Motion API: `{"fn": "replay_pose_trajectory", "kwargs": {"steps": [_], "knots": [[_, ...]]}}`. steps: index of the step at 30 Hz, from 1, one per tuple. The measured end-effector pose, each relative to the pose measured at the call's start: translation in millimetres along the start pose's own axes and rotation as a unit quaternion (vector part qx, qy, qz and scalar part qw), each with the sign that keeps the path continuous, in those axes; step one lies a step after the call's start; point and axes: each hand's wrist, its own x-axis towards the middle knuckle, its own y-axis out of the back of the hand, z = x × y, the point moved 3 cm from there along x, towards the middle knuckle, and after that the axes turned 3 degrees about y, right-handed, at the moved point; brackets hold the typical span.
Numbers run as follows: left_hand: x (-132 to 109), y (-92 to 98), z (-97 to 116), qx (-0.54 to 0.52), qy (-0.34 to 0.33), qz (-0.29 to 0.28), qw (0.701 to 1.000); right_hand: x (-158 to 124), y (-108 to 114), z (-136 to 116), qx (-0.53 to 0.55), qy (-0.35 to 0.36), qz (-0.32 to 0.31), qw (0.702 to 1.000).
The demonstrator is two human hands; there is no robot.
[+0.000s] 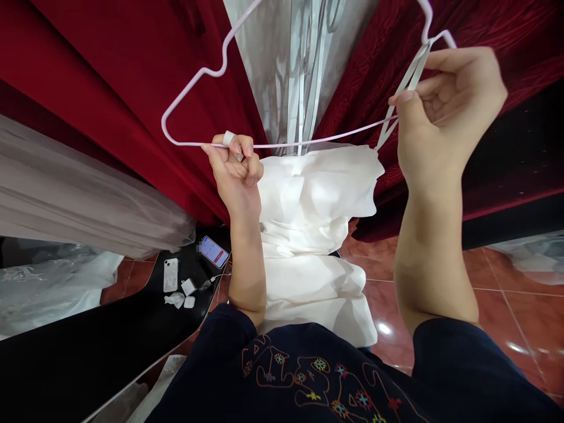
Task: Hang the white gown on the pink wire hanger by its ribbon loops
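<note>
A pale pink hanger (185, 94) spans the upper part of the view. My left hand (240, 170) is closed around the left part of its lower bar, and a small white band shows at a finger. Up at the right end, my right hand (449, 106) pinches a thin white strap (408, 79) between thumb and fingers. That strap loops over the hanger's right shoulder and runs down to the upper right corner of a white garment (317, 188). The garment hangs in folds between my forearms, below the hanger bar; its left top corner is near my left hand.
Red fabric (132, 70) hangs at both sides, with grey-white garments and ribbons (304, 70) between. At lower left, a black table (132, 329) bears a lit phone (214, 251), a white phone (170, 275) and a charger (188, 286). Red floor tiles (506, 288) show at right.
</note>
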Motion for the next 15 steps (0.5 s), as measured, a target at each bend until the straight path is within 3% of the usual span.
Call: {"fn": "replay_pose_trajectory", "kwargs": {"steps": [5, 9, 12, 15], "knots": [[-1, 1.7, 2, 0.005, 0.001, -0.018, 1.000, 4, 9, 10, 0.039, 0.006, 0.018, 0.999], [1, 3.9, 3, 0.011, 0.003, -0.026, 1.000, 5, 12, 15, 0.058, -0.037, 0.033, 0.997], [1, 4.0, 1, 0.021, 0.004, -0.018, 1.000, 6, 4, 4, 0.083, -0.103, 0.041, 0.990], [-1, 3.4, -1, 0.043, 0.009, -0.007, 0.999, 11, -9, -21, 0.115, -0.136, -0.029, 0.984]]}}
